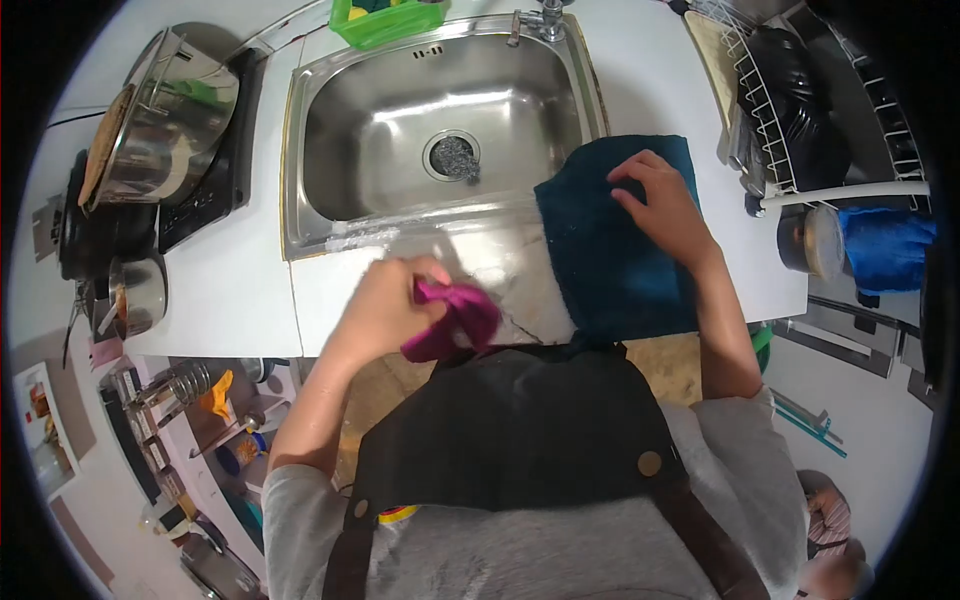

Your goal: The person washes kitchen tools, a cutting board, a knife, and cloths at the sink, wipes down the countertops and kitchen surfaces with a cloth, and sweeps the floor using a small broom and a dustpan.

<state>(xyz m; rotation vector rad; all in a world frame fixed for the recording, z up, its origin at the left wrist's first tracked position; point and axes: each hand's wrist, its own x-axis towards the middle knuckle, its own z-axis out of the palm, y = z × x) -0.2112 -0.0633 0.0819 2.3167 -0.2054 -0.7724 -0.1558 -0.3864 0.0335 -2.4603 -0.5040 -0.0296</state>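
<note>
My left hand (385,310) is closed around a bunched magenta cloth (465,318) at the counter's front edge, just above the wet-looking strip before the sink. A dark teal towel (615,240) lies on the counter to the right, its upper left corner reaching the sink's rim. Over that towel is my right hand (665,205), fingers bent and apart, holding nothing; whether it touches the fabric I cannot tell. The steel sink (350,140) has a grey speckled lump (455,158) at its drain.
A green plastic basket (390,28) stands behind the sink, left of the faucet (548,22). At left, a big steel pot (190,120) sits by a black stove (215,190). A white wire rack (765,120) is at right. Another person (830,520) appears at lower right.
</note>
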